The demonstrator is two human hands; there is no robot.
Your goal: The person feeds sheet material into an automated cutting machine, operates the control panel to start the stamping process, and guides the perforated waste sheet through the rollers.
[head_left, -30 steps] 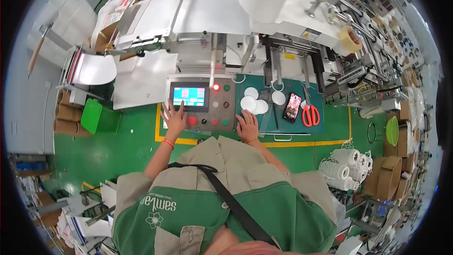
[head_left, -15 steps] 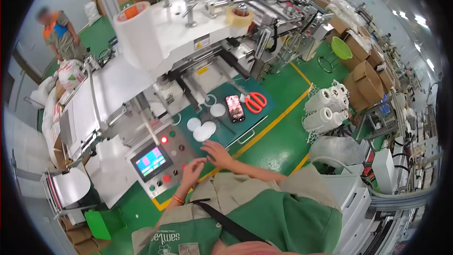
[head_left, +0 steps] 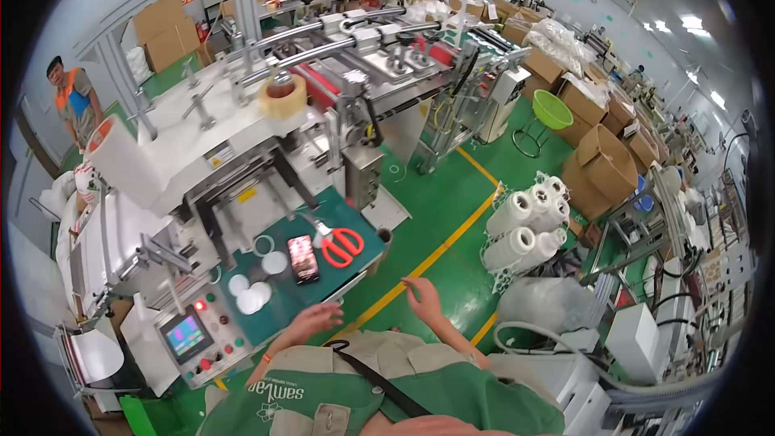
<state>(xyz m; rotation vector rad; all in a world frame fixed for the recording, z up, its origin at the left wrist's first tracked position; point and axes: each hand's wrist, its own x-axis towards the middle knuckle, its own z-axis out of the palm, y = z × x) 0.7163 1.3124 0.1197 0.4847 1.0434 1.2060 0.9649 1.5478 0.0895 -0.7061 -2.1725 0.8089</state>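
Observation:
My left hand [head_left: 315, 320], with an orange band at the wrist, is by the front edge of the green work mat [head_left: 270, 319]. Its fingers are stretched out and it holds nothing. Over the floor to the right is my right hand [head_left: 424, 300], its fingers apart and nothing in them. On the mat lie a phone [head_left: 303, 259] with a lit screen, scissors [head_left: 342, 247] with red handles, several white discs [head_left: 253, 299] and a pale ring [head_left: 263, 245].
A control panel [head_left: 185, 334] with screen and buttons sits left, beside a large machine carrying a tape roll [head_left: 282, 97]. White rolls [head_left: 510, 248], a cardboard box [head_left: 599, 169] and a green basket [head_left: 552, 109] stand right. A person [head_left: 77, 105] stands far left.
My hands, close together before, are now apart, the right one farther right over the floor. The view has turned right, so the machine and mat sit farther left.

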